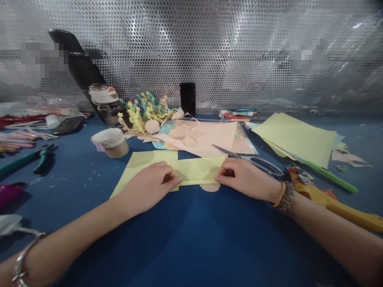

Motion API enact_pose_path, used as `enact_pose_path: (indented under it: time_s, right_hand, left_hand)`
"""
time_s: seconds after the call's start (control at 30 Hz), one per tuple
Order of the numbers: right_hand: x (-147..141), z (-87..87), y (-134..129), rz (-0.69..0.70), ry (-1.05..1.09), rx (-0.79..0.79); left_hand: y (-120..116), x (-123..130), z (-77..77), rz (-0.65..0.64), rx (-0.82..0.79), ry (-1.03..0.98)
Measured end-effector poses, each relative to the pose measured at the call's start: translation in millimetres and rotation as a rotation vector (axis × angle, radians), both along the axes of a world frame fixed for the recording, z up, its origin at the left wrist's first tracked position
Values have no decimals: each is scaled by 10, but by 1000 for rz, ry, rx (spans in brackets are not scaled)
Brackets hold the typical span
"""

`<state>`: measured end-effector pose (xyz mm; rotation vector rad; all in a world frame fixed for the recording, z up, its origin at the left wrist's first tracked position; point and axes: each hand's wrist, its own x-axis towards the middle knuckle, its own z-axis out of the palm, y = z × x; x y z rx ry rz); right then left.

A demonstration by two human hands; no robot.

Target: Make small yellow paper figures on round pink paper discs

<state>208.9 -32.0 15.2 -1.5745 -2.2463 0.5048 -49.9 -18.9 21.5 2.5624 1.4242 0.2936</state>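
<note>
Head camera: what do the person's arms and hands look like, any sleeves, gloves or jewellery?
The left hand and right hand are gloveless, and both forearms are bare, with no sleeves. The left wrist wears a silver metal bangle. The right wrist wears a gold beaded bracelet beside a wider, darker beaded bracelet.

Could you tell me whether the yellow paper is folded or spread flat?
Folded: the yellow paper doubles over along its near edge, beneath the left hand and right hand.

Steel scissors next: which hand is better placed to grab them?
Right, probably: the right hand rests beside the steel scissors' grey loop handles, while the left hand lies farther away on the folded pale yellow paper, which both hands are pressing.
</note>
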Motion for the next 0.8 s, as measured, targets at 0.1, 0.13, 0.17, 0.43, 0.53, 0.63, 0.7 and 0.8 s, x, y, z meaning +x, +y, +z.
enact_pose_path:
  time_s: [0.1,0.13,0.17,0.43,0.53,0.63,0.7,0.8]
  right_hand:
    - [-1,-9,2,1,-1,0]
    - [-1,-11,3,0,-3,-3]
    - [-2,-12,4,-3,-8,-6]
    - [-11,-10,-2,5,-16,0]
    - [-5,-17,-2,5,-11,1]
    - [2,-29,3,16,5,4]
    - [4,-34,7,17,10,11]
    - [0,-31,7,11,5,14]
  left_hand:
    - [-14,14,-5,5,43,60]
    - [-31,28,-6,8,67,79]
    - [-59,47,-8,7,103,93]
    - [-569,278,-45,-389,198,85]
    - [-622,278,-71,-387,65,114]
    - [-597,245,-93,-378,45,108]
    - [-584,229,-102,-382,58,102]
    - [-586,222,-107,-375,67,111]
